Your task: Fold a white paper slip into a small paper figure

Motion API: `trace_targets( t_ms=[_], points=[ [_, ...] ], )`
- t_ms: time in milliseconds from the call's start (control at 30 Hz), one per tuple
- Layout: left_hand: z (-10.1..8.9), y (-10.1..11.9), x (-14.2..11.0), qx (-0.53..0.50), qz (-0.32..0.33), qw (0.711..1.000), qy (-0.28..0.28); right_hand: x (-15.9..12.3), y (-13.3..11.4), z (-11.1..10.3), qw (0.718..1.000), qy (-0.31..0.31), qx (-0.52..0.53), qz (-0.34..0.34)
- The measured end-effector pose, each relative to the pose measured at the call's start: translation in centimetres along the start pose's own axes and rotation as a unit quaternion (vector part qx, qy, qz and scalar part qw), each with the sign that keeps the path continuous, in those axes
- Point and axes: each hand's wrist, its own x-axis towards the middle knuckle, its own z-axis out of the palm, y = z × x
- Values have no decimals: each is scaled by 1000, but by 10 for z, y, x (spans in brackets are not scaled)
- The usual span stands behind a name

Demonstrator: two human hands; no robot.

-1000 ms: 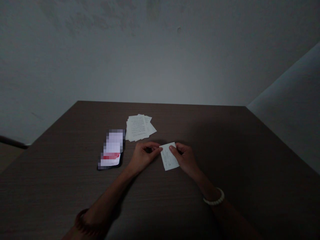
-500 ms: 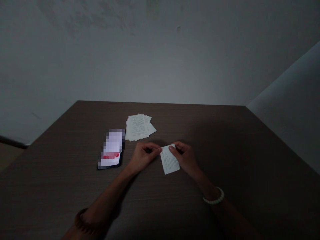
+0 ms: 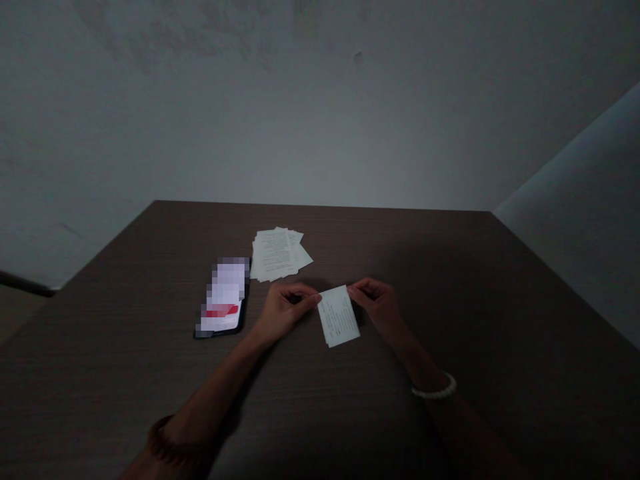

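Observation:
A small folded sheet of printed paper (image 3: pixel 339 319) is held between my two hands, its text facing up. My left hand (image 3: pixel 285 310) pinches the paper's upper left corner between thumb and fingers. At the upper right corner, the thumb and fingertips of my right hand (image 3: pixel 380 307) are closed on the edge. A second layer shows slightly along the paper's lower left side. Behind my left hand lies a loose pile of printed papers (image 3: pixel 276 253), fanned unevenly on the table.
A phone (image 3: pixel 223 297) with a lit, partly pixelated screen lies left of my left hand. The dark wooden table (image 3: pixel 450 267) reaches back to a grey wall (image 3: pixel 320 120). A beaded bracelet is on each wrist.
My right hand has shifted a little to the right, its thumb sliding off the paper's face to the upper right corner. More print is uncovered. My left hand has barely moved.

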Motion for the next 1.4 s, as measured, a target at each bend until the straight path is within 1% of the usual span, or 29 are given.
trace_targets(
  t_ms=[133, 333, 667, 900, 1067, 1200, 1400],
  points=[
    [0, 0, 1, -7, 3, 1000, -3, 0, -2, 0, 1000, 4, -9, -17],
    [3, 3, 0, -6, -8, 999, -36, -4, -4, 3, 999, -47, -26, 2],
    [3, 2, 0, -5, -23, 999, -34, -2, 0, 1, 999, -38, -13, 5],
    [5, 1, 2, -19, -54, 998, -35, -3, -1, 4, 1000, -5, -17, 8],
    [6, -2, 2, -23, -60, 996, -67, -3, -3, 5, 999, 31, -33, -2],
    [7, -2, 1, 2, -52, 995, -81, -3, -1, 5, 997, 56, -47, -7],
    [6, -3, 1, 3, -60, 995, -85, -1, -3, 7, 999, 48, -10, 8]
  ],
)
